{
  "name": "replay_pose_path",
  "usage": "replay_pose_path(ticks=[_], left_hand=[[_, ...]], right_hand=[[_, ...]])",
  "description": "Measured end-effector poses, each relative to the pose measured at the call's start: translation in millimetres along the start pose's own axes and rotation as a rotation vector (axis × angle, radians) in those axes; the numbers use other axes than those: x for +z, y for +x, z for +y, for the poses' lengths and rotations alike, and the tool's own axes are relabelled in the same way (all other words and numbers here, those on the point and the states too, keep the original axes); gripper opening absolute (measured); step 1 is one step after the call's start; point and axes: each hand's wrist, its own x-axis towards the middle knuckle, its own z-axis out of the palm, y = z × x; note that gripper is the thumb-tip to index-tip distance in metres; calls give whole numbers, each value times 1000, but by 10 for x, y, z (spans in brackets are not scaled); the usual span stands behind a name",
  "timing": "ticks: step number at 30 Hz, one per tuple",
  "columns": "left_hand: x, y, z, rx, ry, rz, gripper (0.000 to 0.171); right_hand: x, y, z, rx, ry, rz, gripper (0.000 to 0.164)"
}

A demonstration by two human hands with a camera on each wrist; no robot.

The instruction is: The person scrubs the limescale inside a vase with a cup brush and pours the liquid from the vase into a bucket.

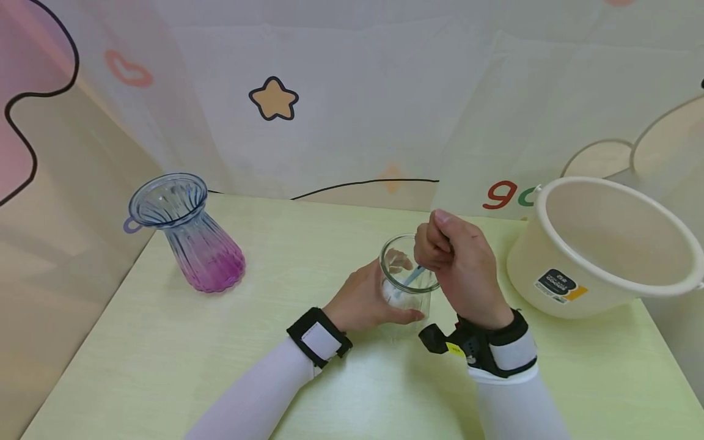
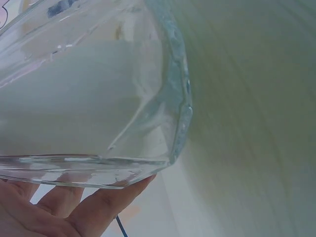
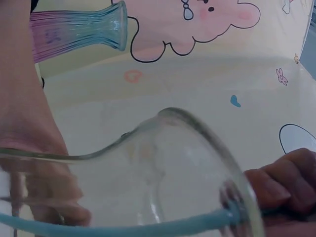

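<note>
My left hand grips a clear glass cup round its side, with the thumb along the near wall. Its fingers also show beneath the thick glass wall in the left wrist view. Above the rim, my right hand is curled round the top of a blue-handled cup brush. The thin blue handle slants down into the cup, where a white part shows low behind the glass. In the right wrist view the handle runs across the cup's mouth to the curled fingers.
To the left stands a ribbed glass vase, blue at the top and pink below, a small purple ring by its rim. A cream bucket with a label sits at the right. Behind the pale table hangs a printed backdrop.
</note>
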Motion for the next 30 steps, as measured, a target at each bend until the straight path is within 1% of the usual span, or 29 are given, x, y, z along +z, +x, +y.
replay_pose_path(ticks=[4,7,11,16,20,27,30], left_hand=[[-4,18,-12,27,-3,-12,86],[-7,22,-15,34,-1,-14,86],[-10,14,-11,32,-8,-8,87],[-10,-4,5,13,-17,-8,86],[-9,-17,10,-2,-18,-7,86],[-8,-16,17,8,0,9,85],[-10,-18,17,5,-13,6,84]], right_hand=[[30,-8,27,58,-111,-2,44],[37,-12,24,58,-137,0,45],[23,-5,31,40,-111,-10,45],[-12,0,38,-11,-54,-14,44],[-53,-7,1,-38,-14,12,44],[-146,-11,-111,-88,130,47,45],[-140,-4,-100,-71,120,64,45]])
